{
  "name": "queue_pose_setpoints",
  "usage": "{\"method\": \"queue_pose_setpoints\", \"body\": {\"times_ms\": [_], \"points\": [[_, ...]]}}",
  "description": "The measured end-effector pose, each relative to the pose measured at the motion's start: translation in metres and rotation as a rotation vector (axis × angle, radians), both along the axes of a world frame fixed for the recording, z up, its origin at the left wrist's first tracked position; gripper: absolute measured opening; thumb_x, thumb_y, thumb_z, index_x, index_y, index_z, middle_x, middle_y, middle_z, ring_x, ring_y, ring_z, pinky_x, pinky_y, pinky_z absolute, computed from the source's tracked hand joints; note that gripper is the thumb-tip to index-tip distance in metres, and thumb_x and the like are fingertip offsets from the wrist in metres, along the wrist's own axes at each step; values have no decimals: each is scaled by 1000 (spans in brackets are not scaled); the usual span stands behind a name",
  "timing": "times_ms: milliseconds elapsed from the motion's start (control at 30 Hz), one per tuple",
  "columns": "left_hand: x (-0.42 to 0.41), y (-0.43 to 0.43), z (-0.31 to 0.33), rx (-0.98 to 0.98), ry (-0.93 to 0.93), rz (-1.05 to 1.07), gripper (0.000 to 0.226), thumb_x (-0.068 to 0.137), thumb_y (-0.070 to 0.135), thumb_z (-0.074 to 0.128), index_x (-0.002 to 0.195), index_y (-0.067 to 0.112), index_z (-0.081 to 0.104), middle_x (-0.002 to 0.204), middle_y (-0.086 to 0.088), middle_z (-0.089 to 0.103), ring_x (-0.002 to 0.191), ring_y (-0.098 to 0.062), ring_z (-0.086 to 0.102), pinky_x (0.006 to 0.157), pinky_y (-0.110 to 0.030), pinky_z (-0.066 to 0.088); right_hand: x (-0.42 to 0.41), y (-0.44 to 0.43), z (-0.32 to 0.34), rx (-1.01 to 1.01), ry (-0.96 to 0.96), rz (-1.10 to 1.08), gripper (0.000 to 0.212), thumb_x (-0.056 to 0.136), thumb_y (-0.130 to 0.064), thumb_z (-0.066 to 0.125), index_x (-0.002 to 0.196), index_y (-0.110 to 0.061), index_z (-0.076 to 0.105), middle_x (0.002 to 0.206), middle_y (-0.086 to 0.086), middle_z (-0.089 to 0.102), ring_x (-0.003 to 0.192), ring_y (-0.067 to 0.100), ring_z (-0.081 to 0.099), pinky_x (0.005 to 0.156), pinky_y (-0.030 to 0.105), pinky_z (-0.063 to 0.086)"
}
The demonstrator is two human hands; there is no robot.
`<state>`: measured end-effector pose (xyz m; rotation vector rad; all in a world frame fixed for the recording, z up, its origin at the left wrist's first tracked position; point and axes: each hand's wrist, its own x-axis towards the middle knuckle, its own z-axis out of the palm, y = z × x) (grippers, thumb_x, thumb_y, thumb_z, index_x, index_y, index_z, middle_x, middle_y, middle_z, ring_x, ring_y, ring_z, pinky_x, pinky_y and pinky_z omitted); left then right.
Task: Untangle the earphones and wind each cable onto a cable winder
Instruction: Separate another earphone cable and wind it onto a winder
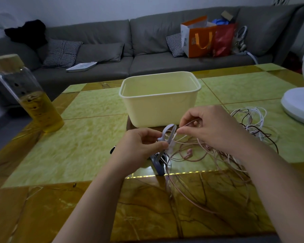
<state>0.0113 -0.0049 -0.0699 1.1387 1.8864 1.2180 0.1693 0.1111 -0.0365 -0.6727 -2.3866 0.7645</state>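
Observation:
My left hand (pixel 140 143) pinches a pale lilac cable winder (pixel 169 135) above the table. My right hand (pixel 211 127) holds the pink earphone cable (pixel 186 126) between thumb and fingers, right beside the winder's upper arm. The rest of the pink cable (pixel 200 172) lies in loose loops on the table under my right forearm, with its pink earbuds (pixel 189 153) among them. A darker grey-blue winder (pixel 159 164) lies on the table below my left hand. A tangle of white and dark red cables (pixel 253 121) sits to the right.
A cream plastic tub (pixel 191 92) stands just behind my hands. A glass bottle (pixel 30 95) with yellow liquid and a cork lid stands at the left edge. A white fan base (pixel 295 104) is at the right. A grey sofa with bags lies beyond the table.

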Motion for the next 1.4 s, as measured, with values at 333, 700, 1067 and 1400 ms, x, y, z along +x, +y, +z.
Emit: {"method": "queue_pose_setpoints", "body": {"times_ms": [333, 700, 1067, 1400], "points": [[-2, -5, 4, -49, -11, -106, 23, 79, 20, 77, 100, 20, 71, 99, 2, 74, 90, -15, 71, 74, -28, 54, -2, 3, -5, -19, 54, 63, 9, 85, -22, 70, 78, -27, 68, 60, -25, 61, 59, -6, 53, 56, 6, 39], [-1, -5, 7, 249, -720, -144, 15, 76, 9, 66, 89, 6, 75, 92, -14, 73, 78, -20, 71, 77, -30, 59, -26, -2, -41, -605, 272, 121, 12, 80, -26, 68, 81, -15, 69, 57, -14, 63, 51, -6, 53, 50, 6, 38], [-4, 6, -6, 266, -809, 320, 50, 66, 31, 69, 115, 19, 70, 98, 7, 72, 74, 1, 64, 69, -17, 42, -38, -30, -50, -384, 37, 117, 19, 95, -22, 58, 104, -29, 72, 86, -4, 73, 85, 19, 66, 79, 36, 50], [-2, 10, -11, 312, -907, 354, 27, 90, 18, 61, 115, 14, 68, 94, 5, 76, 76, 1, 68, 76, -18, 48, -27, -22, -32, 15, -195, 138, 19, 96, -26, 55, 100, -28, 74, 69, -15, 58, 63, 3, 54, 58, 17, 41]]}}
